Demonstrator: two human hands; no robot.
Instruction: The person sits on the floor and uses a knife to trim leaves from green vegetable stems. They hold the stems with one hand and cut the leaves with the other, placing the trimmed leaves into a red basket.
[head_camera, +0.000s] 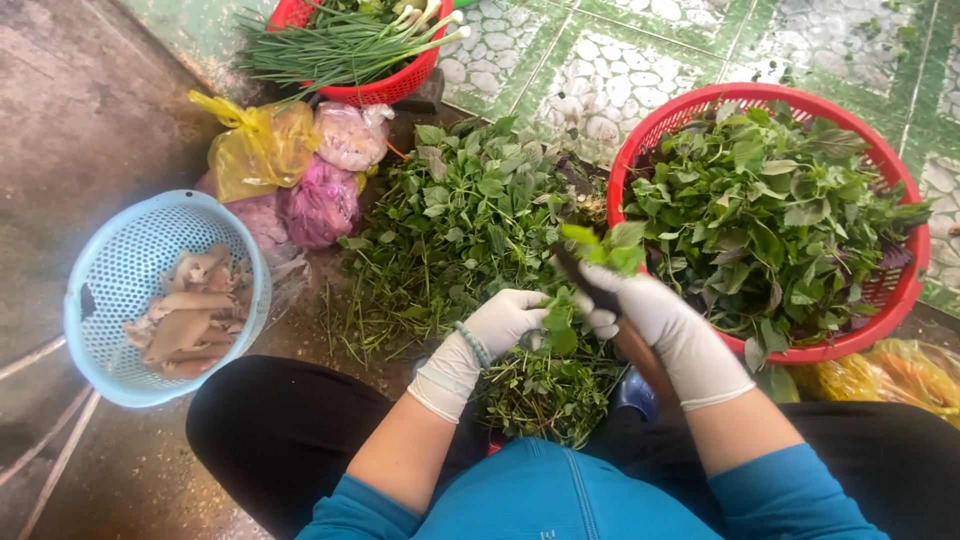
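Observation:
Both my hands wear white gloves. My left hand pinches a sprig of green herbs over the stems piled between my knees. My right hand grips a dark-bladed knife with a brown handle, and its blade lies against a leafy sprig held up by the same fingers. A loose heap of green herbs lies on the floor just beyond my hands. A red basket to the right is full of picked leaves.
A light blue basket with pale pieces in it stands at the left. Yellow and pink plastic bags lie behind it. A red basket of green onions sits at the top. A yellow bag lies at the right.

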